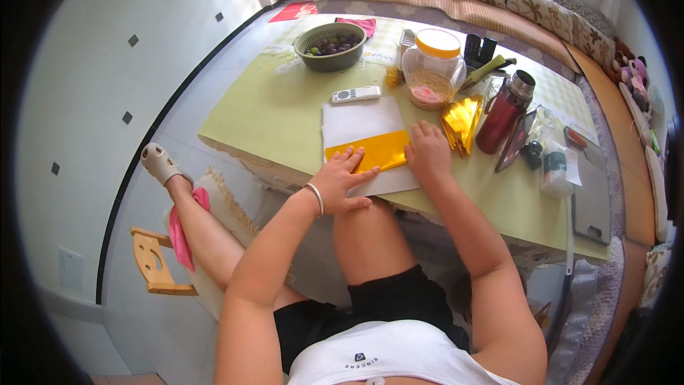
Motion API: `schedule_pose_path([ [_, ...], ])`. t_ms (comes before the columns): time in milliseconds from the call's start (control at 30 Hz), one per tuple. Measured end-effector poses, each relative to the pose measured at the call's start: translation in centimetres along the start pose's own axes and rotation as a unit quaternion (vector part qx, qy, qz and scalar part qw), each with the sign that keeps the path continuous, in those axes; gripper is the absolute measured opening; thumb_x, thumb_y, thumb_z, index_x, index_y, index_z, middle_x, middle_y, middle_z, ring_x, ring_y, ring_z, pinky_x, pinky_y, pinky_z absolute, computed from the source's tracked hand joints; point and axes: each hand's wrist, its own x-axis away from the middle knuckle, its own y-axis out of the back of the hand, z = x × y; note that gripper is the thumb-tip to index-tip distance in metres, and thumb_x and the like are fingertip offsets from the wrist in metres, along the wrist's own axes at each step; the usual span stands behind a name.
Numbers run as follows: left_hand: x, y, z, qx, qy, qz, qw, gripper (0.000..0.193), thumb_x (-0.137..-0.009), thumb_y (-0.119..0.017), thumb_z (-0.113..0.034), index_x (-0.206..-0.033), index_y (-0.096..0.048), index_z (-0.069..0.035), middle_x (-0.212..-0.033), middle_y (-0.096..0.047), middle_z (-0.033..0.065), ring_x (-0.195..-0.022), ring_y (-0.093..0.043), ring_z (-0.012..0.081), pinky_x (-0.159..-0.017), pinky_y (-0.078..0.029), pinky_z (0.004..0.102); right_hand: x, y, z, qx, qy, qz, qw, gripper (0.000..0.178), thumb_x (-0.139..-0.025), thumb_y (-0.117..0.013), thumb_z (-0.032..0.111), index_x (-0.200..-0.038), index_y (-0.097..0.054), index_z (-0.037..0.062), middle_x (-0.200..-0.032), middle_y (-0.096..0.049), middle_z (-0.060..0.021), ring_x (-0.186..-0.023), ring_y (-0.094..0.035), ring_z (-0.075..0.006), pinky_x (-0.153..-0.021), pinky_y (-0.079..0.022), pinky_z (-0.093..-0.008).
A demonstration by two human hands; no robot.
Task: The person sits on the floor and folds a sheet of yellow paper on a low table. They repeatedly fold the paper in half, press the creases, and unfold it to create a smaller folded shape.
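Note:
A folded strip of shiny gold paper (385, 150) lies across a white paper stack (363, 115) at the table's near edge. My left hand (348, 175), a white bangle at its wrist, rests flat on the gold strip with fingers spread. At the strip's right end my right hand (429, 151) has its fingers bent and close together, the thumb against the end of the paper. Its fingertips are partly hidden, though it seems to pinch that edge. Just beyond this hand stands a bundle of folded gold paper pieces (462, 122).
Behind the stack lies a white remote control (356, 94). A basket of dark fruit (330, 46) stands at the far left. To the right are a plastic jar with an orange lid (434, 68), a red thermos (504, 113) and a white bottle (557, 175). A wooden chair (160, 260) stands at left.

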Motion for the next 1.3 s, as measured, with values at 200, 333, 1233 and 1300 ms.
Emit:
schedule_pose_path([
  [200, 0.5, -0.8, 0.6, -0.025, 0.002, 0.019, 0.999, 0.077, -0.085, -0.059, -0.061, -0.151, -0.04, -0.025, -0.157, -0.025, 0.0256, -0.146, -0.021, 0.0446, -0.118, -0.019, 0.0511, 3.3, 0.5, 4.0, -0.033, 0.23, 0.14, 0.963, 0.075, -0.092, -0.057, 0.049, -0.146, -0.039, 0.0005, -0.154, -0.035, -0.0203, -0.146, -0.027, -0.0314, -0.121, -0.015, -0.0447],
  [333, 0.9, -1.3, 0.5, -0.033, 0.013, 0.013, 0.999, 0.078, -0.088, -0.051, -0.066, -0.152, -0.036, -0.025, -0.16, -0.022, 0.0221, -0.149, -0.018, 0.0394, -0.119, -0.015, 0.0532, 4.2, 1.6, 2.5, -0.047, 0.166, 0.225, 0.959, 0.092, -0.09, -0.053, 0.059, -0.153, -0.024, -0.0019, -0.16, -0.023, -0.0193, -0.15, -0.017, -0.0295, -0.122, -0.013, -0.0434],
  [1233, -3.1, 0.8, 7.0, 0.217, 0.441, -0.041, 0.87, 0.039, -0.06, -0.088, -0.005, -0.091, -0.065, -0.003, -0.087, -0.065, 0.0071, -0.079, -0.064, 0.0205, -0.075, -0.054, 0.0323, -0.4, 0.8, 0.8, -0.215, -0.113, 0.146, 0.959, 0.031, -0.075, -0.075, 0.01, -0.104, -0.067, 0.0049, -0.083, -0.068, -0.0129, -0.08, -0.066, -0.0311, -0.073, -0.052, -0.0396],
  [1300, -2.9, 0.3, 7.1, 0.261, 0.459, -0.061, 0.847, 0.035, -0.06, -0.087, -0.002, -0.086, -0.064, -0.004, -0.08, -0.064, 0.0046, -0.073, -0.062, 0.018, -0.069, -0.054, 0.0314, -0.4, 1.0, 1.0, -0.27, -0.146, 0.141, 0.941, 0.043, -0.074, -0.075, 0.009, -0.114, -0.063, 0.0014, -0.079, -0.067, -0.0121, -0.077, -0.066, -0.0288, -0.071, -0.052, -0.0388],
])
